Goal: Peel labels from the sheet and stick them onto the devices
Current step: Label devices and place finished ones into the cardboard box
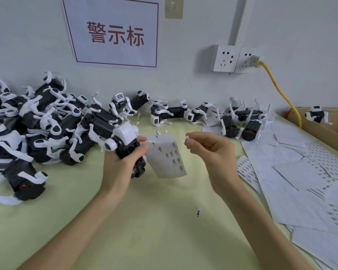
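Note:
My left hand (123,162) grips a black-and-white robot-dog device (125,141) above the table. Between its thumb and fingers it also pinches the top corner of a white label sheet (168,158), which hangs to the right with several small printed labels on it. To the right of the sheet, my right hand (209,149) pinches a single small peeled label (187,138) between thumb and forefinger, a short gap from the sheet's upper right corner.
A big heap of devices (37,129) fills the left of the green table (144,230), and more devices (232,117) line the back wall. Used label sheets (300,182) cover the right side. A stray label (198,212) lies near the front. A cardboard box (324,127) and a yellow cable (281,92) are at right.

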